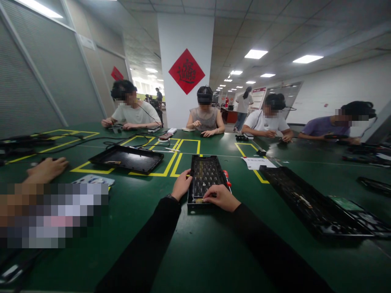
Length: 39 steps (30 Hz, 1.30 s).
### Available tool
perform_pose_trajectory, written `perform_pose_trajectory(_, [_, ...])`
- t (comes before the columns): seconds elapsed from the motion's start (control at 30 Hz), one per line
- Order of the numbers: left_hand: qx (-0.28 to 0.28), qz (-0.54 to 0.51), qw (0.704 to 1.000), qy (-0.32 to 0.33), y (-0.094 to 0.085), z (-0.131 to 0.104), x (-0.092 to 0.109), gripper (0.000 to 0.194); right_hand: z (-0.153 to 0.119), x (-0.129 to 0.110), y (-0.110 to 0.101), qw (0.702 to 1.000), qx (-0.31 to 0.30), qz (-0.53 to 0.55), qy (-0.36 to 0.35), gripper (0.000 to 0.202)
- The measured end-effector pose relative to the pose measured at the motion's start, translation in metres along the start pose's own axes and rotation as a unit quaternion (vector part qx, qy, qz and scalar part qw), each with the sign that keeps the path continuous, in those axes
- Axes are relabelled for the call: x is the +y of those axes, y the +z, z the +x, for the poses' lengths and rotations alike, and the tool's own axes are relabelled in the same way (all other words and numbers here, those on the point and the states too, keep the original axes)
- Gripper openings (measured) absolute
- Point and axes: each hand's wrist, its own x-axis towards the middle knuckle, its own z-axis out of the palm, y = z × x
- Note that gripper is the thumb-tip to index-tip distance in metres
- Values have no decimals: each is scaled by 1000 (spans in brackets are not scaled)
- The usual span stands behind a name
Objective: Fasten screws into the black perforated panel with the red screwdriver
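Observation:
A black rectangular tray (208,171) with rows of small pieces inside lies in front of me on the green table. My left hand (182,185) grips the tray's left edge, thumb over the rim. Over the near right corner, my right hand (220,196) has its fingertips pinched together beside a small yellowish piece (199,200) at the tray's near end. What the pinch holds, if anything, is too small to make out. Just right of the tray lies a red-handled tool (226,179), partly hidden behind it.
Another black tray (128,158) lies to the left, near a person's hand (49,169). On the right are a long black tray (305,203) and a white paper (258,162). Cables cross the far left. Several people sit across the green table (171,252).

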Motion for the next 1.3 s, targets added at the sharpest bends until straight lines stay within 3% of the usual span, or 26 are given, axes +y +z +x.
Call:
perform_pose_trajectory(0.87, [-5,-18,1000,17,0,1,-4,42,0,2,0,999,33,-25,5,18])
perform_pose_trajectory(1.3, [-2,-13,1000,-3,1,2,-4,43,0,4,3,1000,19,-17,6,19])
